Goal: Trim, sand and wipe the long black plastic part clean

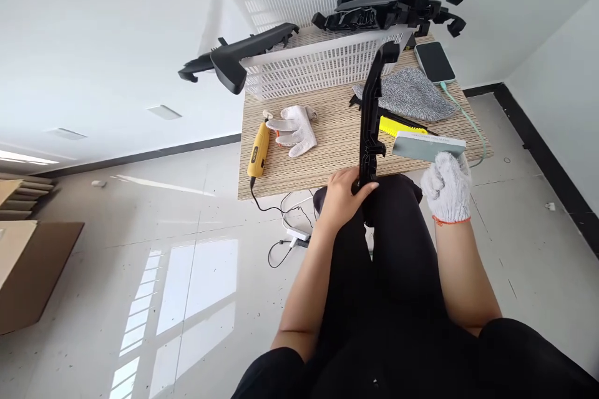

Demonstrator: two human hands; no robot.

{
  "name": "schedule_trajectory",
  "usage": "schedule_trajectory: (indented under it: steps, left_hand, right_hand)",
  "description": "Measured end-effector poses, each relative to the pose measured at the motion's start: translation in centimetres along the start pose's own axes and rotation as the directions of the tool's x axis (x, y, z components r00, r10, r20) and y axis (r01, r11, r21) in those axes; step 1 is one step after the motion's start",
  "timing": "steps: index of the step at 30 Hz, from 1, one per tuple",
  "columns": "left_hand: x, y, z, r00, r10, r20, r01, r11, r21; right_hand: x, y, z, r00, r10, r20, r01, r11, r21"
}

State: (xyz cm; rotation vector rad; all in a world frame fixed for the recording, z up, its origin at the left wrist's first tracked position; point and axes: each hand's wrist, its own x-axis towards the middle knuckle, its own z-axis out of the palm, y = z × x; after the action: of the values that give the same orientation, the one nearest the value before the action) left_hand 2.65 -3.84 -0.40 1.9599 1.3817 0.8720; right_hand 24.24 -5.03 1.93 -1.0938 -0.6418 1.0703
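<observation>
My bare left hand [345, 196] is closed around the lower end of a long black plastic trim part [370, 113]. The part stands upright over the table's front edge, with a hooked tip at its far end and clips along its side. In a white knit glove, my right hand [448, 184] grips a flat grey-green block [418, 148] with a pale, lettered edge. That block is held level, to the right of the black part and apart from it. Behind it lie a yellow-handled tool [402, 128], partly covered, and a grey knit cloth [414, 93].
A white plastic basket [304, 68] stands at the back, with several black trim parts [393, 9] across its rim. On the striped table [334, 137] are a yellow corded tool [259, 149], a spare glove [294, 131] and a phone [435, 61]. Cables and a power strip [298, 234] lie on the floor.
</observation>
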Motion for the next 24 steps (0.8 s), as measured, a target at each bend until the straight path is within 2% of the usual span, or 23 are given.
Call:
schedule_trajectory:
  steps: [2,6,9,13,17,20,24]
  left_hand:
    - [1.1,0.3,-0.8,0.999,-0.048,0.019,0.05,0.988,-0.148]
    - [3.0,0.2,-1.1,0.995,-0.083,-0.046,0.065,0.949,-0.308]
    - [3.2,-0.5,-0.8,0.996,-0.089,0.03,0.094,0.93,-0.356]
    - [2.2,-0.9,-1.2,0.991,-0.047,0.128,0.08,0.962,-0.26]
    - [1.1,-0.4,-1.5,0.981,0.079,0.175,-0.078,0.997,-0.013]
    - [0.7,-0.4,-0.7,0.983,0.113,0.146,-0.134,0.98,0.147]
    - [0.4,-0.8,0.4,0.991,0.113,0.075,-0.124,0.976,0.178]
  right_hand:
    - [-0.2,0.0,-0.6,1.0,0.014,-0.019,-0.015,1.0,-0.018]
    - [-1.0,-0.3,-1.1,0.999,-0.022,0.042,0.023,0.999,-0.038]
    - [-1.6,-0.6,-1.4,0.992,-0.067,0.106,0.075,0.994,-0.076]
    - [-1.9,-0.6,-2.1,0.987,-0.062,0.147,0.067,0.997,-0.032]
    - [-2.2,0.2,-2.7,0.999,-0.001,0.053,0.004,0.999,-0.05]
    - [-2.5,1.1,-3.1,0.996,-0.023,0.087,0.036,0.989,-0.147]
    - [-2.9,2.0,-3.6,0.987,-0.015,0.161,0.047,0.979,-0.199]
